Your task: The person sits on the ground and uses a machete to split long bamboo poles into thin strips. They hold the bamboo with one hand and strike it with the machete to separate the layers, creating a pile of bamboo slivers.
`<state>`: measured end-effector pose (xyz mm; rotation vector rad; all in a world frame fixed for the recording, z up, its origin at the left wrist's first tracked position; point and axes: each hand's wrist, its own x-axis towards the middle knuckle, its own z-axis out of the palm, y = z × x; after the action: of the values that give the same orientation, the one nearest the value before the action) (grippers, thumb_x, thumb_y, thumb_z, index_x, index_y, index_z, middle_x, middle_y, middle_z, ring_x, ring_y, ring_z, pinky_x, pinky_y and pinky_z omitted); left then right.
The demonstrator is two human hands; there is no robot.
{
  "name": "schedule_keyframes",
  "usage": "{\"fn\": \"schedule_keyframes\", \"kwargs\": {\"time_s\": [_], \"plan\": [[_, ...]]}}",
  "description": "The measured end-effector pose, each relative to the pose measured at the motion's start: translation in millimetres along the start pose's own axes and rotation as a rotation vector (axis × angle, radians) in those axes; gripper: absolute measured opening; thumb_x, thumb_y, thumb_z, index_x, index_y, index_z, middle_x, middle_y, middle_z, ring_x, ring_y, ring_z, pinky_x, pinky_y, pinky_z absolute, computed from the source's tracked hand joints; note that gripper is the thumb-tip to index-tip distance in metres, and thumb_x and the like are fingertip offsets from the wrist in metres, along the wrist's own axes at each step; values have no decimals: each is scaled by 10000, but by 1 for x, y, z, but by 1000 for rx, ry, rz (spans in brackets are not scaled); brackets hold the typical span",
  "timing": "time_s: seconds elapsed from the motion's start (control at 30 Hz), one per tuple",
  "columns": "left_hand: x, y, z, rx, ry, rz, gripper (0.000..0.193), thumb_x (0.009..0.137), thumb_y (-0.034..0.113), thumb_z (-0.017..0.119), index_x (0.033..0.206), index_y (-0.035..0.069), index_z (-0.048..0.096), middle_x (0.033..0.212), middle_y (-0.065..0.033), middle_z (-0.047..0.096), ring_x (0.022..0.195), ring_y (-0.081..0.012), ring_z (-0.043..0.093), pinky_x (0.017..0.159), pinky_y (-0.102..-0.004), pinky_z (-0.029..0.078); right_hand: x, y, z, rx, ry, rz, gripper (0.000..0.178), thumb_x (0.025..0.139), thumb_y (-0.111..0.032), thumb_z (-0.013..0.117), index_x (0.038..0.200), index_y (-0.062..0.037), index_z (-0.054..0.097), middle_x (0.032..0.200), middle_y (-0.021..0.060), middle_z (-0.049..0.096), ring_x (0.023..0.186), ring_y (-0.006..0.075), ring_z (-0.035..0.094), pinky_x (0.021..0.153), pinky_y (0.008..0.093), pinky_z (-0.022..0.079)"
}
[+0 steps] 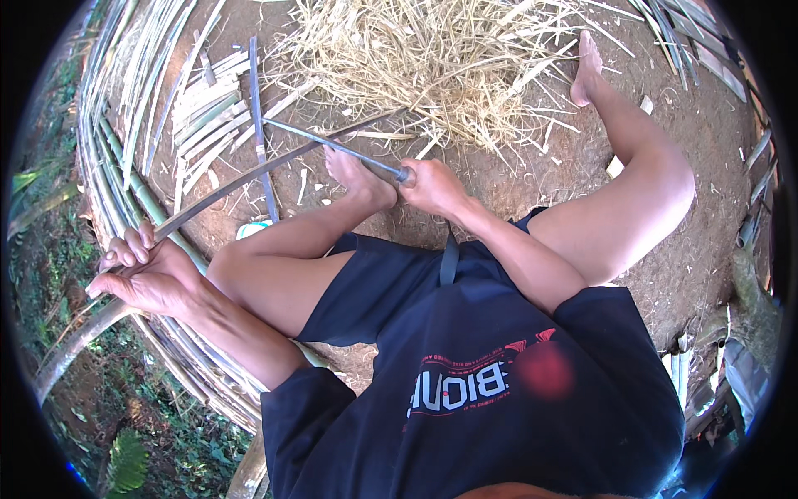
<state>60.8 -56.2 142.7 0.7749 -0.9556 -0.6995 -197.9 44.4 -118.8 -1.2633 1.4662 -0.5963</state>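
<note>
My left hand (150, 274), at the left side, has its fingers curled over one end of a long dark flat bamboo strip (241, 180). The strip slants up and right across my bent left leg towards a heap of shavings. Closed around a handle, my right hand (434, 187) is in front of my lap with a long narrow knife (332, 150). Its thin blade, seen nearly edge-on, points up and left and crosses the strip near my left foot. Whether blade and strip touch is hard to tell.
Pale curly shavings (432, 71) are heaped between my bare feet. Split bamboo pieces (212, 125) lie at the upper left, beside another long bluish strip (258, 133). Long bamboo poles (137, 187) curve along the left edge, with green plants beyond. More slats (706, 50) are at the upper right.
</note>
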Motion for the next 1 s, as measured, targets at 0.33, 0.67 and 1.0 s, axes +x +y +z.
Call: {"fn": "schedule_keyframes", "kwargs": {"time_s": [0.33, 0.67, 1.0], "plan": [[-5, 1, 17, 87, 98, 37, 615, 909, 679, 490, 588, 158, 440, 559, 23, 398, 484, -134, 364, 491, -274, 324, 4, 5, -13, -61, 52, 72, 223, 881, -141, 544, 1035, -45, 674, 697, 155, 671, 602, 239, 670, 600, 407, 553], [3, -2, 7, 47, 82, 18, 618, 911, 690, 469, 621, 145, 442, 556, 33, 375, 484, -126, 367, 465, -277, 314, 26, 45, -19, -143, -19, 217, 213, 939, -144, 506, 1030, -27, 658, 693, 113, 632, 569, 210, 611, 543, 373, 525], [4, -6, 6, 84, 100, 37, 628, 901, 693, 490, 597, 147, 432, 552, 35, 363, 473, -135, 365, 457, -286, 332, 45, 103, -9, -252, 56, 250, 208, 910, -130, 543, 1041, -50, 684, 790, 106, 679, 598, 265, 634, 527, 417, 521]]}}
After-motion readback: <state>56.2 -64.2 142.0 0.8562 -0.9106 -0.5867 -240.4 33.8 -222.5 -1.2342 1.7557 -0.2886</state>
